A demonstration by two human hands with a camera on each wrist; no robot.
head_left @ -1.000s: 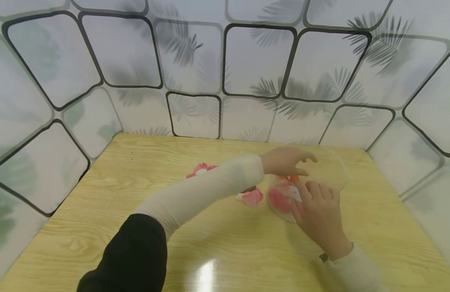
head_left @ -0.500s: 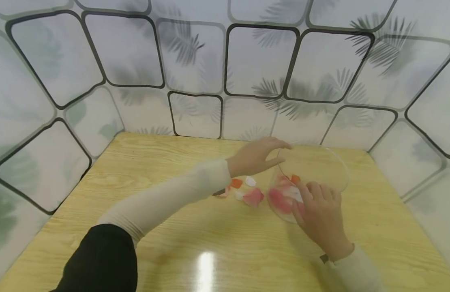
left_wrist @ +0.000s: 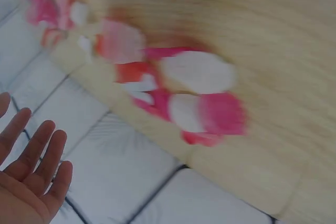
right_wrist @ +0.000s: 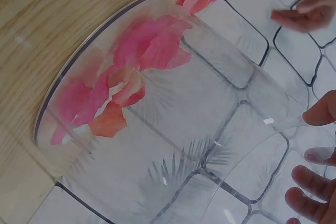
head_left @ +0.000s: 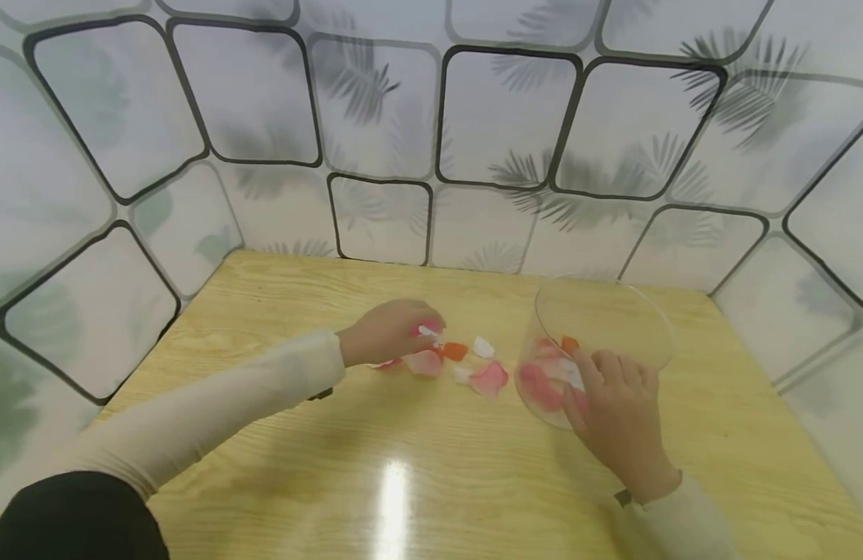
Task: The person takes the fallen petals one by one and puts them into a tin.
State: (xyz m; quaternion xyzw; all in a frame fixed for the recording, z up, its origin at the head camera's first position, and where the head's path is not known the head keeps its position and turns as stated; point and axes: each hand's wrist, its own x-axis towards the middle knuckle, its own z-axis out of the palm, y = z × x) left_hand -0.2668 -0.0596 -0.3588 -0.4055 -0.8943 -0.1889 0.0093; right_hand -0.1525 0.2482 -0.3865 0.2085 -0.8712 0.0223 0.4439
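Note:
In the head view my left hand hovers low over a scatter of artificial flower petals, pink, white and orange, left of centre on the table. Its fingers look loose and spread in the left wrist view, apart from the petals, with nothing between them. A clear cylindrical container stands to the right with pink petals, plus some white and orange, lying at its bottom. My right hand holds the container's near side by the rim, thumb and fingers bent about the transparent wall.
A wooden table carries everything. Behind it and at both sides rise panels of pale patterned cloth. One pink petal lies close to the container's left side.
My left hand has moved from above the container leftward and down to the petals, uncovering those nearest the container. The right hand and the container have stayed in place.

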